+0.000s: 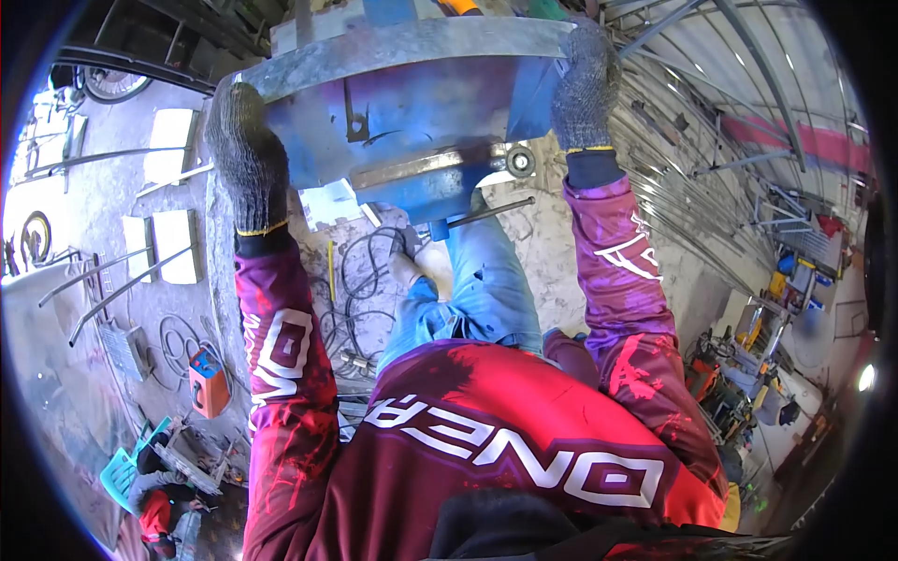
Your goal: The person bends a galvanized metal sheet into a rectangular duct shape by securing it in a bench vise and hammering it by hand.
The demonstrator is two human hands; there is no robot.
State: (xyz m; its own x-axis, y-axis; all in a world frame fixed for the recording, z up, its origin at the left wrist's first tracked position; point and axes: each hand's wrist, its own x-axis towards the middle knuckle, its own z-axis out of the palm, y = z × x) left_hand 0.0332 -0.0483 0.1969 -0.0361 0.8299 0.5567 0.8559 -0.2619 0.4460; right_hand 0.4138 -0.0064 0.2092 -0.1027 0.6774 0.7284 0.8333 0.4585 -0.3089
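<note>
A long grey flat metal bar (412,49) runs crosswise in front of me, looking bowed through the wide lens. My left hand (248,150), in a dark grey knit glove, is closed around its left end. At the other end my right hand (587,89), gloved the same way, grips the bar; its fingertips are mostly hidden. Just below the bar is a scuffed blue metal bench or machine body (412,112). Its near side carries a bare steel edge, a round bearing-like part (519,161) and a thin rod handle (491,212).
Black cables (360,271) loop on the floor near my legs. An orange box-shaped machine (208,381) stands at left. Long metal rods (687,201) lie at right, with cluttered tools (776,327) beyond. Another person (154,510) is low at bottom left, by a teal chair (120,475).
</note>
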